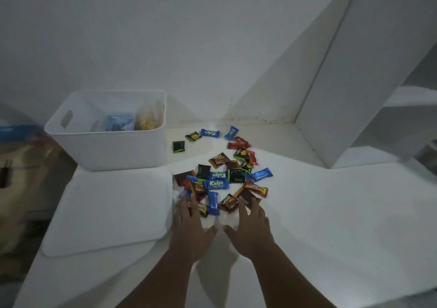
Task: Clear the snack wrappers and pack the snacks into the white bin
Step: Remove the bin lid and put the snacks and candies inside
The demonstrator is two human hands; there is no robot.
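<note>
Snacks [222, 182] in glossy, crinkly foil wrappers lie heaped mid-way across the white table [331, 213]; left hand [190, 227] and right hand [251, 227], fingers spread flat, touch the heap's near edge. Gathering seems the step in hand. Next calls for cupping a handful and carrying it to the rigid, round-cornered white bin [106, 147] at the far left edge

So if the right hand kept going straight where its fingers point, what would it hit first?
Probably the dark brown packet, nearest in the snack pile; the right hand looks about on it, though its height above is unclear.
</note>
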